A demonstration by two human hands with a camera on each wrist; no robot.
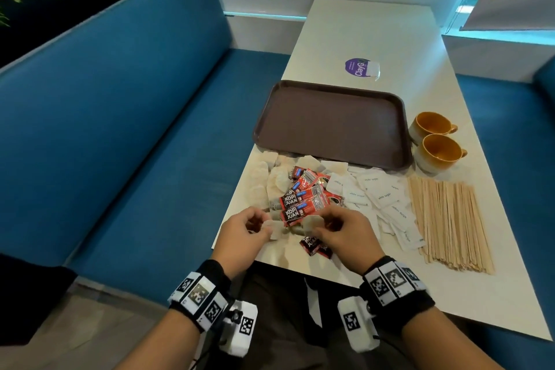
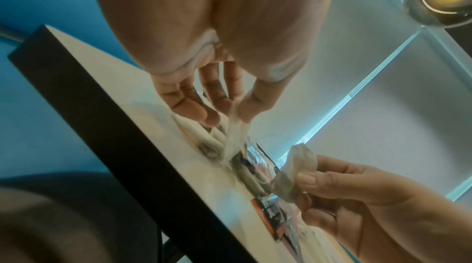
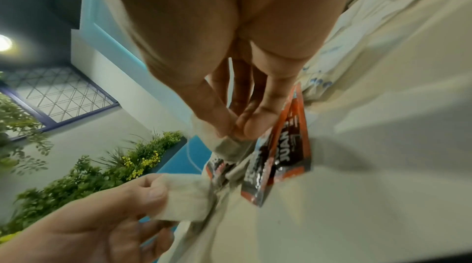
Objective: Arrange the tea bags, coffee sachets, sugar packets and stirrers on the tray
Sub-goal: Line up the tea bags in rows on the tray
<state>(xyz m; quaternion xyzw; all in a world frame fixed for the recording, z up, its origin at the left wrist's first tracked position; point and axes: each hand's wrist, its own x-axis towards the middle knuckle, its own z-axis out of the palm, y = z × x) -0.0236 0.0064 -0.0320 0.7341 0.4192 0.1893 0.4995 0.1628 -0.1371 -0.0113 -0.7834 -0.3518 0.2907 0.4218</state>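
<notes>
Each hand pinches a tea bag: the left hand (image 1: 244,234) holds one (image 1: 274,230) between thumb and fingertips, and the right hand (image 1: 342,233) holds another (image 1: 309,224) the same way, the two bags raised a little above the table (image 1: 375,39) and close together. Just beyond the hands lie the red coffee sachets (image 1: 303,204), with more tea bags (image 1: 264,180) spread to the left of them. To the right of the right hand are the white sugar packets (image 1: 381,198), and further right the bundle of wooden stirrers (image 1: 447,219). The brown tray (image 1: 333,120) sits beyond the whole heap and holds nothing yet; two cups (image 1: 435,141) stand at its right side. The step in hand looks like gathering tea bags out of the mixed pile, so the task is barely begun. The next move probably calls for carrying both bags forward over the sachets and laying them flat in one part of the tray, leaving room for the other three kinds. The bags are limp and light, and any strings could snag on neighbours.
</notes>
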